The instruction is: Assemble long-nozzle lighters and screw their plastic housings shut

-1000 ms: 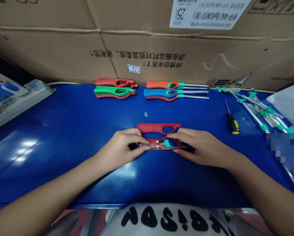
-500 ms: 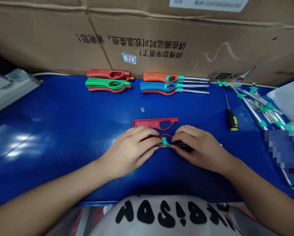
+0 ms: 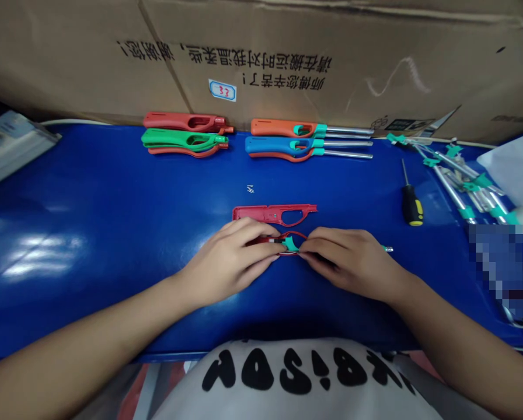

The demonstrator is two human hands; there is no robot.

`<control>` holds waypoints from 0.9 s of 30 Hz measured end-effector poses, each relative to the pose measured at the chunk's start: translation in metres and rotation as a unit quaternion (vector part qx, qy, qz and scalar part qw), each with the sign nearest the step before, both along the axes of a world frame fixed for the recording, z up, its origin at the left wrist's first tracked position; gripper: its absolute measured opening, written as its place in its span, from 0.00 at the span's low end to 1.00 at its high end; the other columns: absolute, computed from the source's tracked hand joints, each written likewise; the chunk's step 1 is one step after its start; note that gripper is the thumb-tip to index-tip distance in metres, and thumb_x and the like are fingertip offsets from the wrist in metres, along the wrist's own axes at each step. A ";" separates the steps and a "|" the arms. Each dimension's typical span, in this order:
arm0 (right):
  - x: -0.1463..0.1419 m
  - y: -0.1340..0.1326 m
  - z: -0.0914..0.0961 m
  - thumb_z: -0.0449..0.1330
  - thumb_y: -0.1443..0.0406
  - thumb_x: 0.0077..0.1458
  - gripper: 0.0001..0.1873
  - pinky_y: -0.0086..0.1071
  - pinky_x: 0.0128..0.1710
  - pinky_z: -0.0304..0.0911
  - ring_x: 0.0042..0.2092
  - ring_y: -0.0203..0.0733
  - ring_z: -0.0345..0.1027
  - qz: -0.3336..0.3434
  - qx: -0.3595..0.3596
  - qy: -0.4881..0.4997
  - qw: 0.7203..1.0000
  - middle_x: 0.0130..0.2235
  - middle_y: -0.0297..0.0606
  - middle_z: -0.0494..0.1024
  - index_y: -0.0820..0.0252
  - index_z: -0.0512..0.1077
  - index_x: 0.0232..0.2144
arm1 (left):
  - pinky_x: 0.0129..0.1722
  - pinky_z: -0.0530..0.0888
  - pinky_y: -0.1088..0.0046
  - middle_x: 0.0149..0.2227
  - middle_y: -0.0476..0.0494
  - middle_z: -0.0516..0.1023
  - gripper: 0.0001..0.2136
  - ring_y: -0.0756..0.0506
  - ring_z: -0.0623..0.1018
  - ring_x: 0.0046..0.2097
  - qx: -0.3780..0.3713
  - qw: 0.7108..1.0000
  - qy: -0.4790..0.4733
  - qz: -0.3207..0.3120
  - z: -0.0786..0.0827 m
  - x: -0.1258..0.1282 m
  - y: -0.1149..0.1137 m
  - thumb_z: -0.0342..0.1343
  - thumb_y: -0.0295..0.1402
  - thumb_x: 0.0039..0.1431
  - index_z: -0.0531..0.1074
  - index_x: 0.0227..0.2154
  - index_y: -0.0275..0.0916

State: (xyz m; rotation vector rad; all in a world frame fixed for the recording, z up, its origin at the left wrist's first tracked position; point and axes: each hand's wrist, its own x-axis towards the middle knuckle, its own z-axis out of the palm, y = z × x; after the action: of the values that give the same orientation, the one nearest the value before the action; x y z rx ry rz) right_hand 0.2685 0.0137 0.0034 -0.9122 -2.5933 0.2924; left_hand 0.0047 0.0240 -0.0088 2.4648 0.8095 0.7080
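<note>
Between my two hands lies an opened red long-nosed lighter [image 3: 295, 234], its teal trigger [image 3: 290, 244] showing in the handle's loop. My left hand [image 3: 237, 259] is closed on the handle end, its fingertips beside the trigger. My right hand [image 3: 353, 259] pinches the front end next to the loop. Past its far side pokes the tip of a metal nozzle tube [image 3: 388, 249]; the rest of the tube is hidden under the palm. Just behind my hands, a loose red lighter shell half [image 3: 265, 214] lies flat, inner side up.
Several tiny screw-like pieces [image 3: 250, 188] lie behind the shell. Empty lighter casings [image 3: 174, 137] and lighters with nozzles [image 3: 283, 145] line the cardboard box [image 3: 270, 35]. A screwdriver [image 3: 411, 204] and several loose nozzle tubes [image 3: 449, 184] are at right on the blue table [image 3: 112, 204].
The whole view has shifted slightly. The teal trigger now sits a little further left in the loop, and more of the lighter's inside shows by my left fingertips. Both hands keep their hold.
</note>
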 end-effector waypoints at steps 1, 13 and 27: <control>0.000 0.000 0.000 0.56 0.68 0.66 0.06 0.30 0.34 0.66 0.37 0.37 0.74 -0.004 -0.003 -0.003 1.000 0.39 0.38 0.80 0.61 0.73 0.42 | 0.50 0.74 0.63 0.50 0.42 0.77 0.10 0.43 0.76 0.50 0.001 1.000 0.003 0.000 0.000 0.000 0.000 0.57 0.28 0.67 0.78 0.48 0.42; 0.003 -0.001 0.007 0.55 0.68 0.67 0.07 0.29 0.35 0.64 0.38 0.36 0.73 -0.009 -0.046 -0.013 0.999 0.41 0.36 0.79 0.59 0.74 0.42 | 0.47 0.74 0.64 0.49 0.42 0.78 0.09 0.43 0.76 0.48 0.018 1.000 0.006 -0.003 0.001 0.001 0.000 0.57 0.28 0.66 0.79 0.45 0.41; 0.007 -0.005 0.010 0.57 0.68 0.65 0.10 0.31 0.36 0.69 0.40 0.37 0.76 0.003 -0.050 0.007 0.999 0.43 0.39 0.80 0.59 0.76 0.46 | 0.48 0.76 0.64 0.51 0.42 0.79 0.09 0.43 0.79 0.50 0.037 0.999 0.009 -0.004 -0.001 -0.001 -0.001 0.56 0.28 0.67 0.78 0.45 0.41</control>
State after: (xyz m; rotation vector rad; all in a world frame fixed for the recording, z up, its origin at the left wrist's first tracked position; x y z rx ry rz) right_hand 0.2756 0.0090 0.0133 -0.9335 -2.5888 0.4306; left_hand 0.0036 0.0228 -0.0095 2.5416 0.7921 0.7262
